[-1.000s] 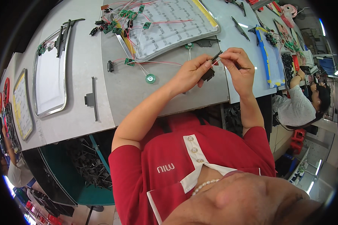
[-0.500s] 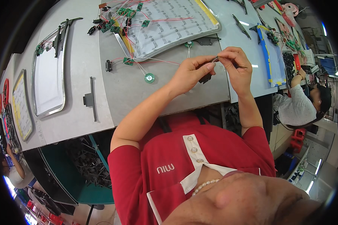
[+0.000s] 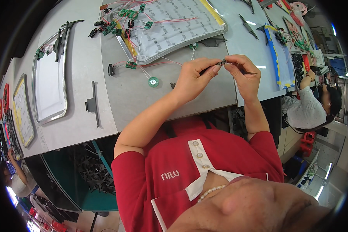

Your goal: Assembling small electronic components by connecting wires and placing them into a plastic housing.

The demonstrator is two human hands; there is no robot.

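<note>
Your left hand (image 3: 193, 79) and right hand (image 3: 246, 79) pinch a dark part (image 3: 222, 62) between them, its shape hard to make out, above the worktop (image 3: 135, 102). Left of them lies a green disc (image 3: 153, 82); farther off, a panel (image 3: 178, 33).

We're on a head-worn fisheye, looking down pretty close at the left hand (image 3: 194, 78) and right hand (image 3: 244, 77), workbench (image 3: 123, 96) bending toward the rim.
</note>
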